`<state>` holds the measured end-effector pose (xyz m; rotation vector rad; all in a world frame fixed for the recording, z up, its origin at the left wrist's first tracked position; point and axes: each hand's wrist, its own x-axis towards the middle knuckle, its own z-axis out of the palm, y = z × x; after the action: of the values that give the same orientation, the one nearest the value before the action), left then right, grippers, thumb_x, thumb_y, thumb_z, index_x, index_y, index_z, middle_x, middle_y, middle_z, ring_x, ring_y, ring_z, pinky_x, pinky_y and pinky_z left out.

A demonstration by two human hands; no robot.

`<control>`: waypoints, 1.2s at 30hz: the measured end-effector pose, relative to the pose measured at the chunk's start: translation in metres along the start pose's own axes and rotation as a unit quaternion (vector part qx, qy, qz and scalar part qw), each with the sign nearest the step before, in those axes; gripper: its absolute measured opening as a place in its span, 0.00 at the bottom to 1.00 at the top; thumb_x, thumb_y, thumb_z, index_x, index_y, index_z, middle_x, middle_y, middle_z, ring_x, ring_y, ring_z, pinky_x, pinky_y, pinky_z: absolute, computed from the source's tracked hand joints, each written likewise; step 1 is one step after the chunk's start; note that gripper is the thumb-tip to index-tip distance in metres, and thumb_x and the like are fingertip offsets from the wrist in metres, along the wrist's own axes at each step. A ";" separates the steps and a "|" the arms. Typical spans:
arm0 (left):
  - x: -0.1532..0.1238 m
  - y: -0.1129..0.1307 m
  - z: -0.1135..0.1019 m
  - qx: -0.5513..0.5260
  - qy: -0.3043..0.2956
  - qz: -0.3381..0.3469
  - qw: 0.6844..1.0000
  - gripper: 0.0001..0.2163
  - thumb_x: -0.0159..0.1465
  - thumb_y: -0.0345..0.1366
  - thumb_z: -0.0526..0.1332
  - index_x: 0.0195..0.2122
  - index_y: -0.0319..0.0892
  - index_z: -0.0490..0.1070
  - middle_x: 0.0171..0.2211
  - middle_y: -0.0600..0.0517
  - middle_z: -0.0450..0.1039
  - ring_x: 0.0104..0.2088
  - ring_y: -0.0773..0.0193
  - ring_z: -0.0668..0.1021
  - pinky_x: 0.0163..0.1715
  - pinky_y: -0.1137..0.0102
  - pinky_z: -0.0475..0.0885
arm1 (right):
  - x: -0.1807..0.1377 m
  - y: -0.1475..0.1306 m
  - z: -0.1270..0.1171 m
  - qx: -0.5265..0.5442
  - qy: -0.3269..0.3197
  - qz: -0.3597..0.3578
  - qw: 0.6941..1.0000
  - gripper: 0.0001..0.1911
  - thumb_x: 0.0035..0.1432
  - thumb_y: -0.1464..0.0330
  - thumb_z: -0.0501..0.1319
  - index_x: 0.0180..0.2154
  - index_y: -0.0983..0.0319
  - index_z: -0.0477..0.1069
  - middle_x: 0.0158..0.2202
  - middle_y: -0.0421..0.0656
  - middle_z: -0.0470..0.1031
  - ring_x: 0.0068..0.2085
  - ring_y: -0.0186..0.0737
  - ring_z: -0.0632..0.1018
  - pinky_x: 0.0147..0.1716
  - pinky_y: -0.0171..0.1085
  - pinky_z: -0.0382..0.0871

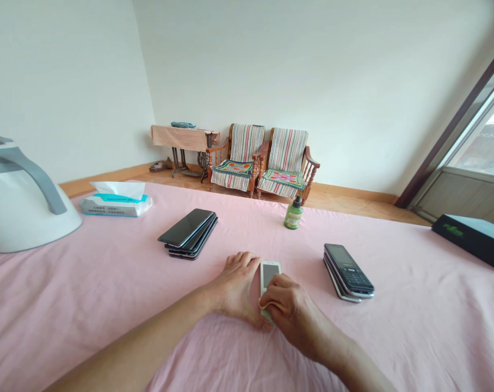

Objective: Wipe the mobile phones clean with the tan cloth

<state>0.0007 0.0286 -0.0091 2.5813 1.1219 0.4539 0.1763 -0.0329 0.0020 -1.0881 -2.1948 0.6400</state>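
Note:
A white mobile phone point(270, 272) with a grey screen lies face up on the pink cloth in front of me. My left hand point(239, 288) steadies it from the left, fingers at the upper edge and thumb near the lower end. Over the phone's lower half, my right hand point(288, 307) is closed on a small tan cloth point(266, 306), pressed against the phone. Most of that cloth and the phone's lower part are hidden by my fingers.
A stack of dark smartphones point(190, 231) lies left, a stack of keypad phones point(347, 269) right. Behind stand a green spray bottle point(293, 215) and a tissue pack point(116, 204). A white kettle point(22, 201) is far left, a black box point(471, 239) far right.

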 end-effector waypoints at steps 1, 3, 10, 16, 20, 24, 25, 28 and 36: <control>0.000 0.001 -0.001 -0.002 0.000 0.000 1.000 0.44 0.31 0.55 0.72 0.50 0.48 0.59 0.47 0.47 0.62 0.48 0.46 0.67 0.49 0.55 0.61 | -0.001 0.001 -0.002 0.003 -0.005 0.003 1.000 0.16 0.50 0.85 0.53 0.28 0.61 0.74 0.31 0.41 0.69 0.35 0.34 0.71 0.34 0.30 0.63; -0.001 0.002 -0.002 -0.005 -0.001 -0.001 1.000 0.44 0.31 0.55 0.72 0.50 0.48 0.60 0.47 0.47 0.62 0.48 0.46 0.67 0.49 0.55 0.61 | -0.005 0.004 -0.009 0.004 -0.010 0.028 1.000 0.16 0.48 0.85 0.53 0.27 0.62 0.73 0.31 0.40 0.70 0.34 0.33 0.71 0.32 0.30 0.62; -0.001 0.006 -0.006 -0.007 -0.005 -0.014 1.000 0.43 0.31 0.58 0.71 0.49 0.48 0.61 0.46 0.47 0.62 0.47 0.46 0.67 0.49 0.54 0.61 | -0.009 0.010 -0.012 -0.019 0.029 0.089 0.995 0.15 0.44 0.85 0.52 0.26 0.63 0.71 0.29 0.40 0.71 0.30 0.32 0.72 0.29 0.30 0.61; -0.001 0.006 -0.006 -0.009 0.002 -0.009 1.000 0.43 0.31 0.56 0.72 0.48 0.47 0.61 0.46 0.47 0.63 0.47 0.46 0.67 0.49 0.54 0.61 | -0.008 0.010 -0.005 -0.018 0.031 0.079 0.996 0.15 0.45 0.84 0.52 0.26 0.62 0.72 0.31 0.41 0.71 0.32 0.34 0.72 0.31 0.31 0.62; -0.001 0.006 -0.005 -0.010 -0.003 -0.014 1.000 0.43 0.31 0.56 0.72 0.48 0.47 0.60 0.46 0.47 0.62 0.47 0.45 0.67 0.50 0.54 0.61 | -0.009 0.012 -0.006 -0.022 0.035 0.099 0.994 0.15 0.45 0.84 0.52 0.25 0.62 0.71 0.30 0.41 0.70 0.31 0.34 0.72 0.30 0.31 0.62; 0.000 0.007 -0.005 -0.006 -0.011 -0.024 1.000 0.42 0.31 0.56 0.71 0.48 0.49 0.61 0.46 0.48 0.62 0.47 0.45 0.67 0.49 0.55 0.61 | -0.007 0.008 -0.005 -0.009 0.031 0.076 0.997 0.15 0.45 0.84 0.52 0.26 0.62 0.71 0.32 0.42 0.71 0.34 0.35 0.72 0.33 0.31 0.63; 0.000 0.007 -0.005 -0.006 -0.012 -0.027 1.000 0.42 0.31 0.56 0.71 0.48 0.50 0.61 0.47 0.48 0.62 0.47 0.45 0.67 0.49 0.55 0.61 | -0.007 0.007 -0.005 -0.010 0.030 0.083 0.996 0.15 0.45 0.84 0.52 0.26 0.63 0.71 0.32 0.42 0.71 0.33 0.34 0.72 0.33 0.31 0.63; -0.001 0.007 -0.006 -0.010 -0.016 -0.027 0.999 0.42 0.31 0.56 0.71 0.48 0.49 0.61 0.47 0.48 0.62 0.47 0.45 0.67 0.49 0.55 0.61 | -0.007 0.006 -0.007 -0.018 0.035 0.108 0.993 0.14 0.45 0.84 0.52 0.24 0.63 0.70 0.29 0.41 0.70 0.31 0.34 0.72 0.30 0.31 0.62; -0.001 0.005 -0.003 -0.008 -0.009 -0.022 1.000 0.43 0.31 0.58 0.70 0.49 0.48 0.60 0.46 0.47 0.61 0.46 0.46 0.67 0.48 0.55 0.62 | -0.009 0.007 -0.005 -0.006 0.033 0.087 0.996 0.15 0.45 0.84 0.52 0.26 0.62 0.72 0.32 0.41 0.71 0.33 0.34 0.73 0.32 0.31 0.63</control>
<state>0.0023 0.0253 -0.0045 2.5380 1.1609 0.4259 0.1876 -0.0356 -0.0013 -1.2987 -2.0653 0.6573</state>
